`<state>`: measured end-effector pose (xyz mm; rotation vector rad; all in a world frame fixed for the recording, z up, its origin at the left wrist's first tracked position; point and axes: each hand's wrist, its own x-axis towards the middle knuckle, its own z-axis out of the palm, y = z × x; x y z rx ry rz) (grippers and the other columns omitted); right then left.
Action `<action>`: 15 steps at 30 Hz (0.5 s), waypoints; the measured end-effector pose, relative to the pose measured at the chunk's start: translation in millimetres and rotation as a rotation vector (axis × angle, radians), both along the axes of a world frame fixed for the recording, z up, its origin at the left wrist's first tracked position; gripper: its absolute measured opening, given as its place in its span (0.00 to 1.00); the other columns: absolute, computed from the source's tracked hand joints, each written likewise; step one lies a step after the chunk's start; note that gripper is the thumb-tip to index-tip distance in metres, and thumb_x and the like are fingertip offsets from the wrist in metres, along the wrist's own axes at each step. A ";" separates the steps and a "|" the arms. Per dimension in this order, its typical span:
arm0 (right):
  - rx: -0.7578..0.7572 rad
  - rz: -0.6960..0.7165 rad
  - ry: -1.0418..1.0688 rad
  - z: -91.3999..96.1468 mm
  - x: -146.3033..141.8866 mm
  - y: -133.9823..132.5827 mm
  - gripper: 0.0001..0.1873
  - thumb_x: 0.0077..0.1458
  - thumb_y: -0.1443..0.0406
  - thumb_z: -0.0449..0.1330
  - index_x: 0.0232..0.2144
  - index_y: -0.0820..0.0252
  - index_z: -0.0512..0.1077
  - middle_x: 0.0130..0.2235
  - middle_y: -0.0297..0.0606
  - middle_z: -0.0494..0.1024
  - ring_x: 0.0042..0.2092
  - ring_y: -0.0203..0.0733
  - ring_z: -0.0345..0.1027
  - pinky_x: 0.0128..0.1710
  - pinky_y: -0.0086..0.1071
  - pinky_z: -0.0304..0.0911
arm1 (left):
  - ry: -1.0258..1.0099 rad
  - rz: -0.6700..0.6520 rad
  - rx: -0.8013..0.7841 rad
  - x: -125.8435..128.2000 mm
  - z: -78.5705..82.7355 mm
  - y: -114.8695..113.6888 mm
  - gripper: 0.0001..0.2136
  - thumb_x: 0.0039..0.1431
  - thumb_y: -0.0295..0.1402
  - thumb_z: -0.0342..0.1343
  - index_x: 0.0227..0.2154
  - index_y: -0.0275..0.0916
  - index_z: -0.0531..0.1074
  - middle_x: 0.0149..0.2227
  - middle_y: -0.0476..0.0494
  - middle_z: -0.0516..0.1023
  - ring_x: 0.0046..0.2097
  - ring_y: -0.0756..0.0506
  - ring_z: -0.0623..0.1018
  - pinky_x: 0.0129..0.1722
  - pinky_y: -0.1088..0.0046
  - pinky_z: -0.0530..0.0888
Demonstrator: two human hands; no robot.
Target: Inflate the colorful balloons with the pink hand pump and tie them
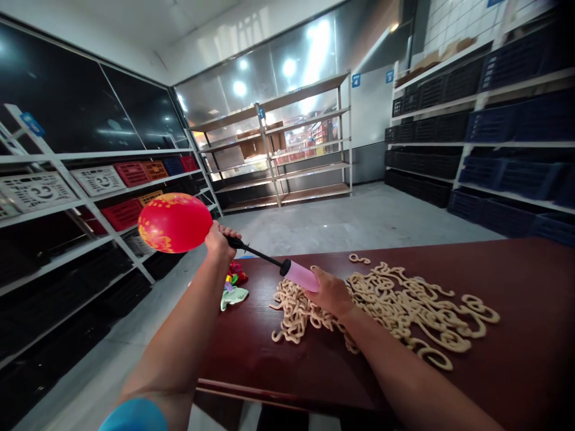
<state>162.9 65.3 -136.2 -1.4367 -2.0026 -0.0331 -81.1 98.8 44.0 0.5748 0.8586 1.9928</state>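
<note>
A red balloon with yellow markings, blown up round, sits at the nozzle end of a hand balloon pump. My left hand is closed around the balloon's neck and the pump's black end. My right hand grips the pink barrel at the other end, and the black rod shows drawn out between the two. Below the left hand, several limp balloons in green, red and other colours lie on the dark red table. Under and beyond the right hand spreads a pile of beige twisted, ring-like pieces.
Shelves with white, red and orange crates line the left wall. A metal rack stands at the back. Dark blue and black crates fill the shelving on the right. Grey floor lies beyond the table.
</note>
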 end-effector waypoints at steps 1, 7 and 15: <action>-0.011 -0.008 -0.002 -0.9 0.3 0.5 0.23 0.45 0.58 0.59 0.44 0.58 0.65 0.37 0.40 0.75 0.36 0.43 0.70 0.32 0.30 0.57 | -0.008 0.003 -0.008 4.4 -4.3 0.7 0.16 0.55 0.36 0.47 0.17 0.40 0.48 0.13 0.57 0.51 0.13 0.54 0.58 0.17 0.77 0.61; 0.020 0.000 -0.023 -3.6 -0.4 -0.7 0.21 0.46 0.58 0.58 0.43 0.59 0.65 0.35 0.40 0.75 0.34 0.43 0.70 0.30 0.31 0.56 | -0.045 -0.048 -0.099 60.9 -51.8 1.8 0.17 0.55 0.37 0.47 0.17 0.40 0.49 0.12 0.56 0.50 0.13 0.54 0.57 0.16 0.76 0.61; 0.067 0.010 -0.026 -2.2 -0.5 -1.8 0.18 0.47 0.58 0.57 0.41 0.58 0.65 0.33 0.38 0.75 0.33 0.43 0.70 0.30 0.31 0.55 | -0.080 -0.103 -0.111 75.9 -69.7 0.0 0.15 0.55 0.36 0.46 0.17 0.40 0.49 0.13 0.55 0.52 0.14 0.53 0.58 0.17 0.74 0.61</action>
